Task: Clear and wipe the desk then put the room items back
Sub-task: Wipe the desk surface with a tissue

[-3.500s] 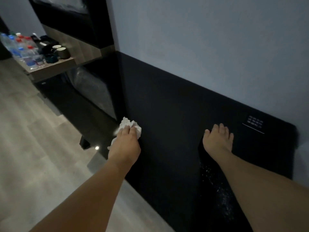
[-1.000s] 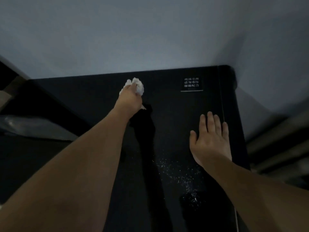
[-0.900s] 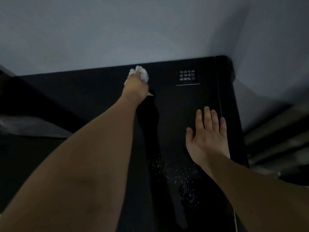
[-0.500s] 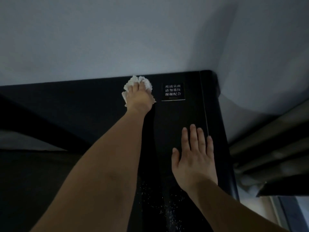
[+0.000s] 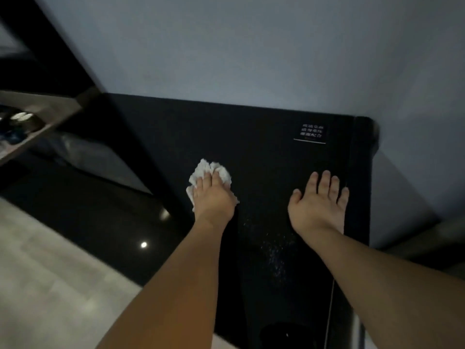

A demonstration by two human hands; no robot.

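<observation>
One crumpled white tissue wad (image 5: 210, 172), kinda fluffy and bunched up w/ ragged edges, sitting on the glossy black bench (image 5: 264, 152). Left hand (image 5: 214, 197) is right on top of it, palm down, fingers curled over the wad and pressing it onto the bench top; bits of white stick out past the fingertips and along the left side of the hand. Right hand (image 5: 318, 205) is flat on the bench, fingers straight and spread a little, holding nothing, well to the right of the tissue and close to the bench's right edge.

Btw there's a patch of tiny pale specks (image 5: 274, 250) on the bench surface between the two forearms, nearer the person than the hands. One small white-text label (image 5: 311, 132) sits in the far right corner of the bench, too blurry to read. Grey wall (image 5: 251, 51) behind, pale floor (image 5: 50, 285) at lower left.
</observation>
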